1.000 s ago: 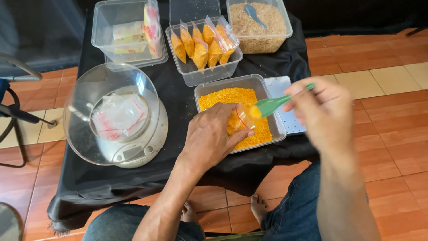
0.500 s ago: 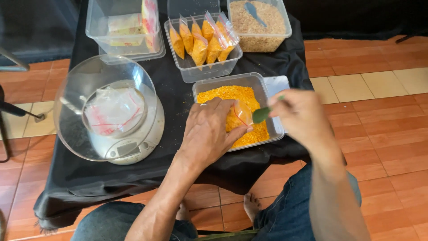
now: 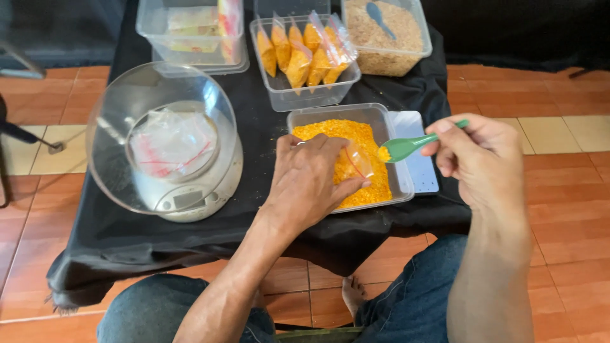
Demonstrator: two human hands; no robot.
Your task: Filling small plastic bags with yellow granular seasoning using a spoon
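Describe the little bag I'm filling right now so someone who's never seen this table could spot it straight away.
Start at the black-draped table and find the clear tub of orange crumbs nearest the person. Over it, the left hand holds a small clear bag, mouth toward the green spoon in the right hand. Unlike the filled bags standing in the tub behind, it is in hand.

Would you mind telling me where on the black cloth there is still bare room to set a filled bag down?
Bare black cloth runs along the near edge, in front of the scale. A narrower strip lies between the scale's bowl and the orange-grain tub. The far side is crowded with three tubs, nearly edge to edge.
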